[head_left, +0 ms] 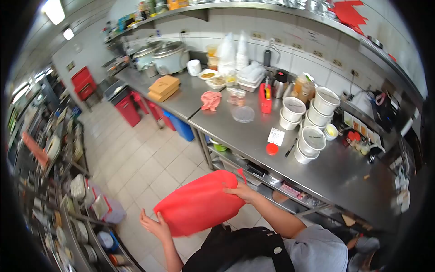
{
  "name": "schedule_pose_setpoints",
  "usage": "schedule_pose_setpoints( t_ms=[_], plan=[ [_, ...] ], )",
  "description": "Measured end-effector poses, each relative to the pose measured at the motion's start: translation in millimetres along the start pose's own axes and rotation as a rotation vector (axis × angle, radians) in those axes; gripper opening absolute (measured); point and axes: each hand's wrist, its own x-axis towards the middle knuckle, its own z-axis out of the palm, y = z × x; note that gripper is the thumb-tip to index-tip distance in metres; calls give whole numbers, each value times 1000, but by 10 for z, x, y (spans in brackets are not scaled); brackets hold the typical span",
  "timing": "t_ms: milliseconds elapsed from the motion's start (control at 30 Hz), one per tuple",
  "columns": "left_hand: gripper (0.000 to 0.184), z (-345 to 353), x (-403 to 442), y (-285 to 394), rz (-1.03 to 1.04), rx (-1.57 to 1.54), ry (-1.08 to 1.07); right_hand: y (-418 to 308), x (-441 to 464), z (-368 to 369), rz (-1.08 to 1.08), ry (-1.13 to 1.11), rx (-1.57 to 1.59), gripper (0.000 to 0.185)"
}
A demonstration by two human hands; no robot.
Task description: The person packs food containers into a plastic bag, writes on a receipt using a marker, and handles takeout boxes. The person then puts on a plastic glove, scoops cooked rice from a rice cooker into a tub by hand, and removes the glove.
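Note:
A red bag [199, 204], which looks like soft fabric, is stretched out in front of my body above the floor. My right hand [242, 192] grips its upper right edge, where a short red strap [242, 175] sticks up. At the bag's left end, my left hand [156, 225] touches the edge with fingers spread apart. The bag's inside is hidden from me.
Along the wall runs a steel counter [217, 120] with stacked white lidded tubs [312, 138], a paper slip [275, 136], a red tape dispenser [265, 97] and brown boxes [163, 88]. Loaded shelves [84, 231] stand at left. Bins [127, 110] stand beyond the counter.

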Motion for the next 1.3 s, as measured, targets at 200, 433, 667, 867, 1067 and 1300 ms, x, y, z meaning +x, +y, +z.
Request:
schedule_pose_setpoints(
  t_ms=[200,433,667,867,1067,1300],
  plan=[
    [27,770,422,1119,-264,-943,-1347,-131,554,54,62,335,-130,43],
    [21,1671,594,1715,4,-1178,-1580,-889,711,397,-127,418,-312,46],
    [15,2489,1007,1723,40,-1108,-1110,-894,944,-89,-466,680,-791,45],
    [6,2789,1942,1572,-364,-1086,-453,-1194,959,-695,70,704,-941,38],
    [12,2353,1529,2489,129,-1070,-684,-1646,992,-13,-601,569,-982,93],
    [42,1866,1376,2955,820,-807,-844,-1692,1433,-700,-239,411,-374,42]
  ],
)
